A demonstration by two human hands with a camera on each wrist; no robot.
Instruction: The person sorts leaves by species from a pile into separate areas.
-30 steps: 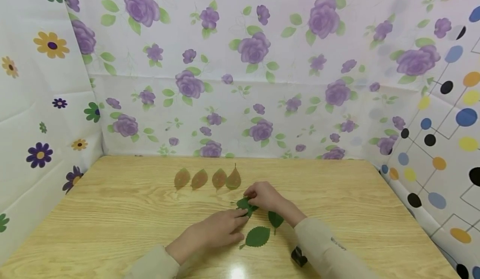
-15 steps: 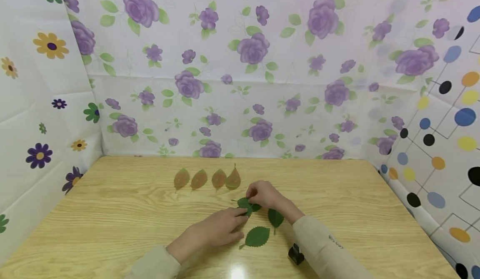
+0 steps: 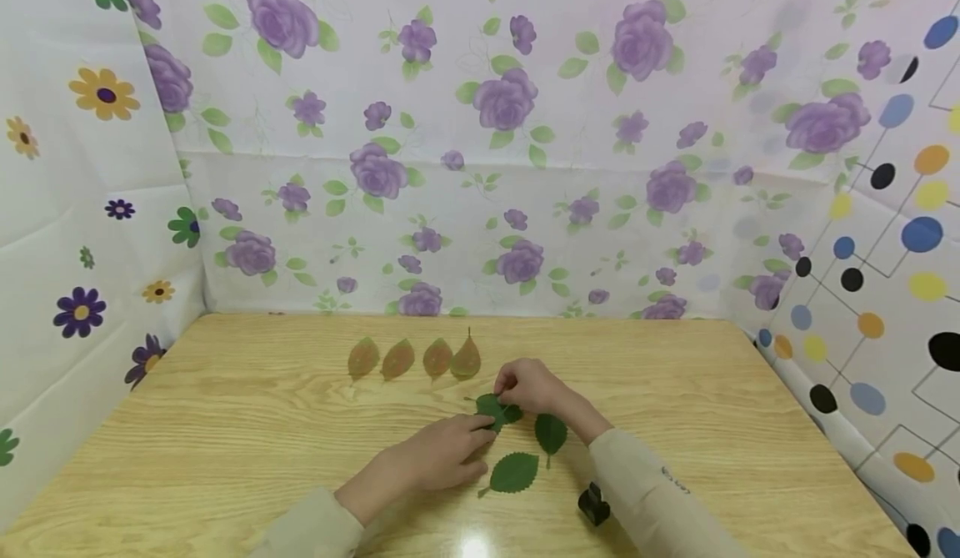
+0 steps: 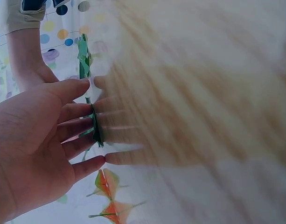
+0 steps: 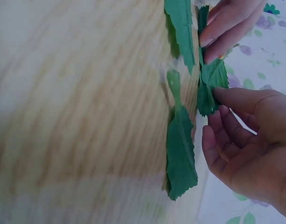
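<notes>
Overlapping green leaves (image 3: 489, 406) with toothed edges lie on the table between both hands. My left hand (image 3: 438, 458) rests its outstretched fingertips on them from the left; the left wrist view shows the fingers straight. From the right, my right hand (image 3: 531, 385) pinches the edge of one green leaf (image 5: 208, 100) between thumb and index finger, its other fingers loosely bent. How many leaves overlap there is hidden by the fingers. Another green leaf (image 3: 551, 434) lies below the right wrist, and one more serrated green leaf (image 3: 514, 472) lies nearer the front.
Several reddish-brown leaves (image 3: 398, 359) lie in a row farther back on the wooden table (image 3: 262, 408); the two rightmost touch or overlap. A small black object (image 3: 594, 505) sits beside the right sleeve. Patterned cloths (image 3: 450, 208) enclose the table's back and sides.
My right hand has shifted slightly right, and more of the pinched leaf shows. The left hand stays in place on the leaves.
</notes>
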